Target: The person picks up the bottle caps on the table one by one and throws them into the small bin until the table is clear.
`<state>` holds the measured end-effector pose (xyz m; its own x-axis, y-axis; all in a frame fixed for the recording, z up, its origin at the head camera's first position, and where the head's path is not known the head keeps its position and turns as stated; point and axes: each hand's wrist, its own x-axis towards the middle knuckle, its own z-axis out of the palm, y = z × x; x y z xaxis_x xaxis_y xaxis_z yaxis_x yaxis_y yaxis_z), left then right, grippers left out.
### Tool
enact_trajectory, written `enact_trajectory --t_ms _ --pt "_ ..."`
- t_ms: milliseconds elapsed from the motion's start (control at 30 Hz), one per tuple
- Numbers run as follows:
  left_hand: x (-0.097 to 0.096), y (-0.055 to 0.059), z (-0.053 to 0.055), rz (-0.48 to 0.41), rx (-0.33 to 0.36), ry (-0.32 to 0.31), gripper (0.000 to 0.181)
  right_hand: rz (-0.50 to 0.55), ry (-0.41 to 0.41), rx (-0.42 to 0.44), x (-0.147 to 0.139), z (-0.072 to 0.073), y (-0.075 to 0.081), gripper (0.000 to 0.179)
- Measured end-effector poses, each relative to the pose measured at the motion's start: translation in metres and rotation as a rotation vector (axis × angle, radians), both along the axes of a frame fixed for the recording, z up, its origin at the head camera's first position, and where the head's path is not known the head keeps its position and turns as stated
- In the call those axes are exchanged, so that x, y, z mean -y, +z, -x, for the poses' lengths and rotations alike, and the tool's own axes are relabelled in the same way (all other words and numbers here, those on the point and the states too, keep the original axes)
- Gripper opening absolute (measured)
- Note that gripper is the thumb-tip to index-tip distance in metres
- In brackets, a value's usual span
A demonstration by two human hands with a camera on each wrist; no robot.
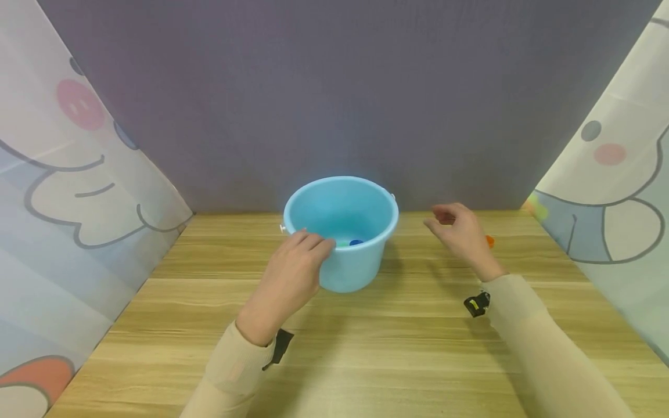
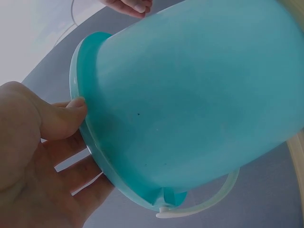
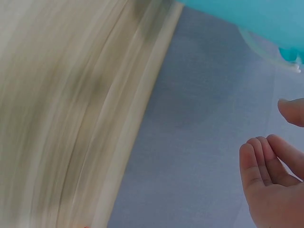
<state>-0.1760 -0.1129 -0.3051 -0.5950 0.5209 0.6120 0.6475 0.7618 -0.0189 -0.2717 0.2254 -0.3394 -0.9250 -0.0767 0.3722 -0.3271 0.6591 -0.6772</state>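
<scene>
A light blue bucket (image 1: pixel 351 270) stands upright on the wooden table. My left hand (image 1: pixel 292 270) holds its near left rim, and in the left wrist view the thumb (image 2: pixel 66 116) presses the outside while the other fingers pass behind the rim. At the bottom of the bucket a dark blue object (image 1: pixel 356 242) and a green one (image 1: pixel 342 244) show in part; their kind cannot be told. To the right of the bucket, apart from it, my right hand (image 1: pixel 462 235) hovers with loosely bent fingers and nothing between fingers and thumb.
Beyond the right hand, a small orange object (image 1: pixel 489 241) lies on the table (image 1: pixel 397 354), partly hidden by that hand. A grey wall (image 1: pixel 340 98) rises behind the bucket. Printed curtains hang on both sides. The bucket's white handle (image 2: pixel 213 204) hangs down at the back.
</scene>
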Motion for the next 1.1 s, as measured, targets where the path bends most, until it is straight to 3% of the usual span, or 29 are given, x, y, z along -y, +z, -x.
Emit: enact_trajectory --t_ms 367,900,1100 --pt "-0.001 -0.001 0.001 0.001 -0.014 -0.005 0.037 -0.059 0.001 0.025 -0.014 0.007 -0.004 0.049" --pt "-0.001 -0.002 0.002 0.002 -0.018 -0.004 0.037 -0.192 -0.012 0.139 -0.047 0.021 -0.009 0.056" --pt "-0.001 -0.002 0.002 0.004 -0.017 0.000 0.038 -0.286 -0.005 0.144 -0.063 0.026 -0.009 0.059"
